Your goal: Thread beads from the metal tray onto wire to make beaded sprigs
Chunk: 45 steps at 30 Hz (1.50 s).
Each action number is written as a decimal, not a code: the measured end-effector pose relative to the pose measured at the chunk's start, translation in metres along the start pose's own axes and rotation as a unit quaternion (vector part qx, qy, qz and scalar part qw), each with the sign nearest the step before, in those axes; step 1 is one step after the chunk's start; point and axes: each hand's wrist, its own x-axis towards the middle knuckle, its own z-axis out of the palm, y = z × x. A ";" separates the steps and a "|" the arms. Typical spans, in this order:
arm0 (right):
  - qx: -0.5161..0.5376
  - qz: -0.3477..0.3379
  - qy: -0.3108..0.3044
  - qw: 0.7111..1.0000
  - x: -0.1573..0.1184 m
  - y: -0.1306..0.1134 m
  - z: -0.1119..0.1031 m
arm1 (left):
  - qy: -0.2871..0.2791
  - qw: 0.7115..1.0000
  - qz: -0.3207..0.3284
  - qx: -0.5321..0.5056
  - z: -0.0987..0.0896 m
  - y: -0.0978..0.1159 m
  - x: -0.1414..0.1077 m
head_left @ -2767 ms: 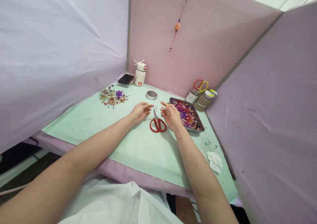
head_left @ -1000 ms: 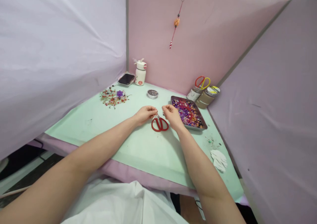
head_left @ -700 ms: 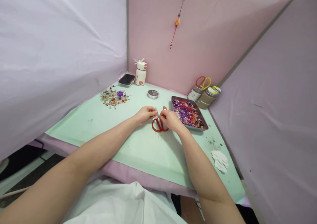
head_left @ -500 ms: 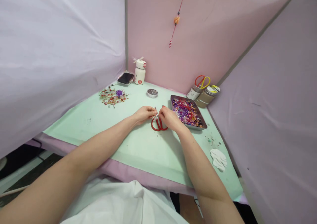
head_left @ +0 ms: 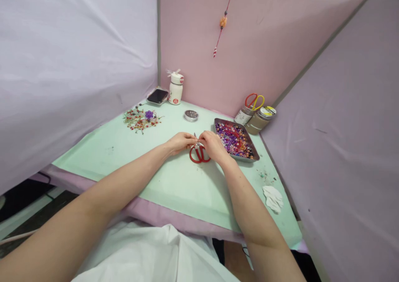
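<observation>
My left hand (head_left: 183, 142) and my right hand (head_left: 212, 143) meet over the middle of the table, both with pinched fingers. Whatever lies between the fingertips is too small to name. Beneath the fingers is a pair of red-handled scissors (head_left: 195, 154), lying on the table with its blades pointing away from me. The hands partly cover the blades and pivot. Just right of my right hand stands a metal tray (head_left: 245, 159) holding purple, red and orange beads (head_left: 232, 138).
A round tin (head_left: 191, 115) sits behind the hands. Strung beads (head_left: 141, 119) lie at left, near a phone (head_left: 157, 96) and a white bottle (head_left: 176, 91). Two jars (head_left: 258, 120), one holding scissors, stand back right. White cloth (head_left: 273, 199) lies front right. A beaded cord (head_left: 222, 22) hangs behind.
My right hand's fingers have come in closer to my left hand's fingertips, over the scissors. The view has shifted slightly; the things on the table have stayed put.
</observation>
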 end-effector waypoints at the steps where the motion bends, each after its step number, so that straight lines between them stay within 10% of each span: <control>1: 0.015 -0.003 0.005 1.000 0.000 0.000 0.000 | -0.005 1.000 -0.007 -0.003 0.000 0.000 0.000; 18: 0.379 0.131 0.120 0.908 0.005 -0.003 0.005 | 0.007 1.000 0.004 -0.009 0.005 0.007 -0.005; 45: 0.418 0.164 0.082 0.890 0.004 -0.003 0.007 | 0.020 0.997 0.062 -0.039 0.004 0.011 -0.004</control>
